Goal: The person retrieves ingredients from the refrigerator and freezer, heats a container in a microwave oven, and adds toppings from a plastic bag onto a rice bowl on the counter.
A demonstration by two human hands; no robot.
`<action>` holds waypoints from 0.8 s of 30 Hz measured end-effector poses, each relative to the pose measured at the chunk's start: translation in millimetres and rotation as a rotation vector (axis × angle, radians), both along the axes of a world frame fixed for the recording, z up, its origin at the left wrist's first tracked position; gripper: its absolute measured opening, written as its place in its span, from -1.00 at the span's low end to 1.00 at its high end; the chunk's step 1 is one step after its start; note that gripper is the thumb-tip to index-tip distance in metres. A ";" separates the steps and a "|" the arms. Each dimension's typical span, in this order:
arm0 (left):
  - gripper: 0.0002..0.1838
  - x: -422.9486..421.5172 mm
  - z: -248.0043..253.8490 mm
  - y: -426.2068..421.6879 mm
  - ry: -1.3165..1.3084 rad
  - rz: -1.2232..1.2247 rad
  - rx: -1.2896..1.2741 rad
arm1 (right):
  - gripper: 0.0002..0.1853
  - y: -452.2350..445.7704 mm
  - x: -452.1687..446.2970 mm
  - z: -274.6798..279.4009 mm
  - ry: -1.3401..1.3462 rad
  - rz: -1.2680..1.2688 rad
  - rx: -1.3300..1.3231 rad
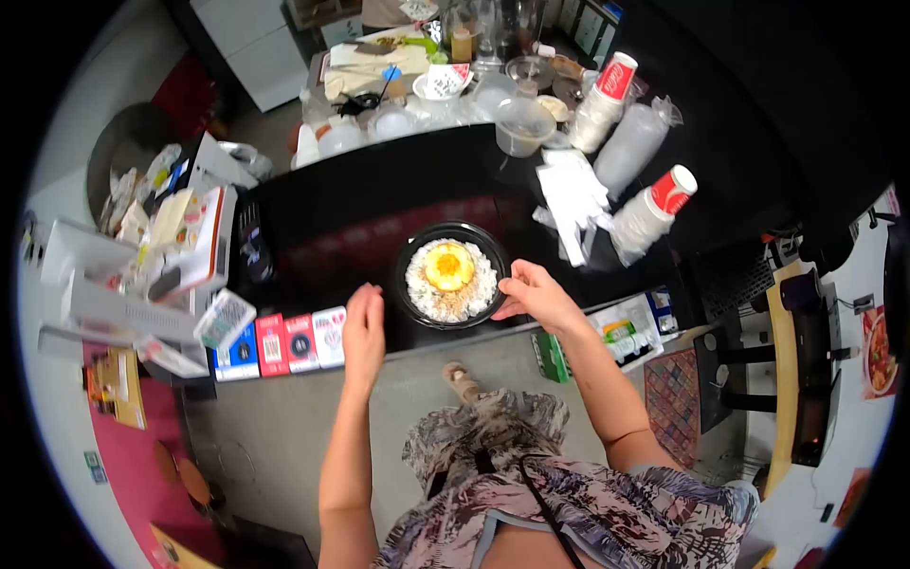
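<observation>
A round black bowl of white rice topped with a yellow egg sits on the black counter, near its front edge. At the bowl's right side, my right hand touches the rim with thumb and fingers closed on it. My left hand is just left of the bowl, apart from it, with its fingers held together and nothing visible in them.
Payment cards line the front edge at left, beside a black device. White napkins and wrapped cup stacks stand at right. Behind is a work surface with plastic bowls and a chopping board.
</observation>
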State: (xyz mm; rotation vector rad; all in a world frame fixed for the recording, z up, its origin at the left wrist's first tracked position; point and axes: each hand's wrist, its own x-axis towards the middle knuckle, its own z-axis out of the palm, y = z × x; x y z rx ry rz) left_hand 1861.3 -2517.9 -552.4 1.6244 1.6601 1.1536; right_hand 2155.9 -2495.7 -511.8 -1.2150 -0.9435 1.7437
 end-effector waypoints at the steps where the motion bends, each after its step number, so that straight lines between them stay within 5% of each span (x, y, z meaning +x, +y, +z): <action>1: -0.64 11.2 -1.7 -38.6 0.008 -0.042 -0.043 | -0.80 -21.3 10.0 -12.1 -0.031 0.007 0.009; 8: -0.65 49.6 -32.2 -254.8 0.108 0.018 -0.438 | -0.82 -64.0 47.3 -72.1 -0.107 -0.031 -0.049; 14: -0.57 70.8 -89.5 -361.0 0.122 0.179 -0.652 | -0.82 -23.7 54.3 -109.7 -0.130 -0.009 0.077; 17: -0.54 47.2 -101.2 -405.7 0.199 0.004 -0.739 | -0.82 -2.9 43.9 -114.3 -0.223 0.003 0.081; 19: -0.54 15.7 -132.4 -448.8 0.140 0.174 -0.645 | -0.72 -12.5 26.8 -86.0 -0.760 -0.010 0.219; 21: -0.52 -23.8 -124.4 -493.7 0.034 0.333 -0.680 | -0.69 -32.2 -1.2 -90.3 -1.533 -0.314 0.960; 24: -0.54 -100.8 -126.9 -572.6 0.158 0.579 -0.708 | -0.74 -95.9 -130.9 -27.9 -1.000 -0.358 0.964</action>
